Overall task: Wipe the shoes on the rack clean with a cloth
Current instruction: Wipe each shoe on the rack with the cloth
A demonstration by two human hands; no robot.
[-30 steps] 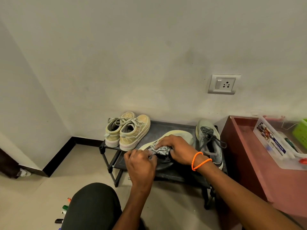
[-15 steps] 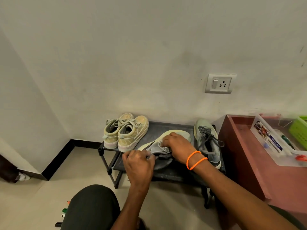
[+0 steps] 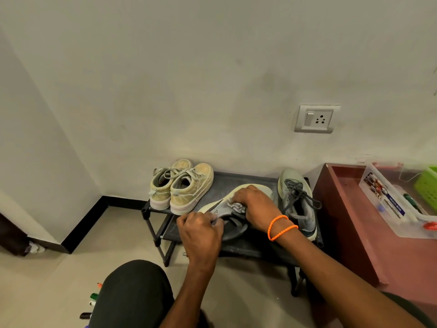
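Your right hand is covering most of the grey cloth, its fingers curling round it and pressing it onto the tipped grey running shoe at the centre of the black shoe rack. Your left hand is gripping that shoe's heel, hiding it. Four shoes are showing: two beige sneakers at 10 o'clock, one upright grey running shoe at 3 o'clock. A clear box is running off-frame at right.
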